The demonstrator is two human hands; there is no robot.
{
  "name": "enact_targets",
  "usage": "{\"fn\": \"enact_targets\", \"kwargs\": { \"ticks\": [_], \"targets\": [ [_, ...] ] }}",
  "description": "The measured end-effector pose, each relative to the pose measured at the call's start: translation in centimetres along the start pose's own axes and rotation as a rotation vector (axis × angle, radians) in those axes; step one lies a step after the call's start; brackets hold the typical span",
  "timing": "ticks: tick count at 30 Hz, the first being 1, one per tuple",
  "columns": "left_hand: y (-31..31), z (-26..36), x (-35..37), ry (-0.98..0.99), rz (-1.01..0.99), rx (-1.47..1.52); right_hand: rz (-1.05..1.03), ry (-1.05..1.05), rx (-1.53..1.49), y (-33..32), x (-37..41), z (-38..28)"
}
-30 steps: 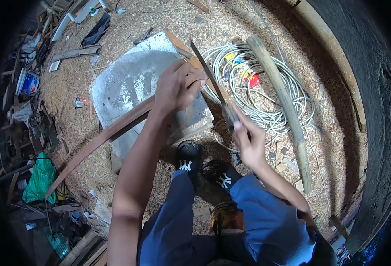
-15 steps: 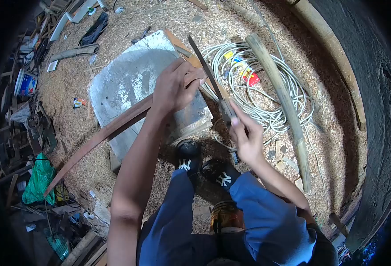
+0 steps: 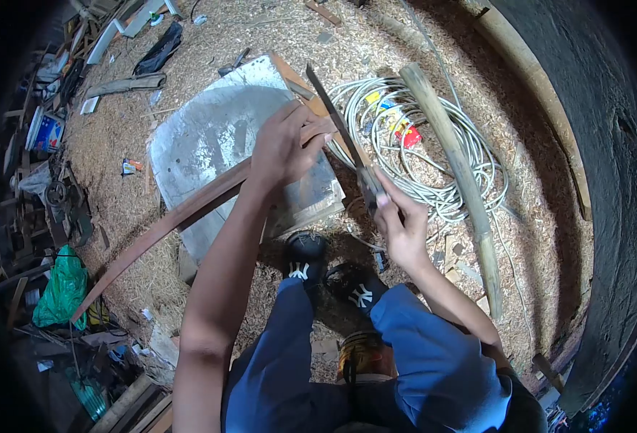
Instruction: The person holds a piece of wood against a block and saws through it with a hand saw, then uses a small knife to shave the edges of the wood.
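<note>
My left hand (image 3: pixel 284 141) is closed around a long reddish-brown wooden strip (image 3: pixel 181 211) near its upper end. From there the strip slants down past my left forearm to the lower left. In my right hand (image 3: pixel 403 225) is the handle of a machete (image 3: pixel 336 108), its dark narrow blade pointing up and away. The blade's middle lies right at the strip's upper end, beside my left fingertips. Below my left hand is a worn, whitish flat board (image 3: pixel 203 137), partly covered by the hand and strip.
Coiled pale cable (image 3: pixel 445 206) lies to the right, with a wooden pole (image 3: pixel 452 130) across it. Wood shavings cover the ground. At the left are piled scraps and a green plastic bag (image 3: pixel 64 289). A dark beam (image 3: pixel 607 144) runs along the right edge.
The view has shifted slightly. Both hands keep their holds, and the machete blade stays at the strip's end with little visible movement.
</note>
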State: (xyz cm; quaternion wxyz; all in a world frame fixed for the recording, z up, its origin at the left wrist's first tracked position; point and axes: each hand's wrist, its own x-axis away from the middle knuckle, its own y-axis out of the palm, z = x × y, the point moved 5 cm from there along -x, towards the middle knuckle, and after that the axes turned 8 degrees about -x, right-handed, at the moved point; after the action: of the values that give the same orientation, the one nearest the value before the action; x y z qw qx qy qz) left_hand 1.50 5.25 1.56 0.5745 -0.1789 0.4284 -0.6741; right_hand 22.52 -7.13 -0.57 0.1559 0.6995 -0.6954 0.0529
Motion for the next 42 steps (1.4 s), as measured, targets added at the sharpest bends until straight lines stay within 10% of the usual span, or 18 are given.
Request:
{"fn": "enact_targets", "kwargs": {
  "ticks": [42],
  "targets": [
    [-0.3, -0.2, -0.3, 0.035, 0.036, -0.026, -0.011, -0.154, 0.137, -1.9, 2.9, 0.9]
  ]
}}
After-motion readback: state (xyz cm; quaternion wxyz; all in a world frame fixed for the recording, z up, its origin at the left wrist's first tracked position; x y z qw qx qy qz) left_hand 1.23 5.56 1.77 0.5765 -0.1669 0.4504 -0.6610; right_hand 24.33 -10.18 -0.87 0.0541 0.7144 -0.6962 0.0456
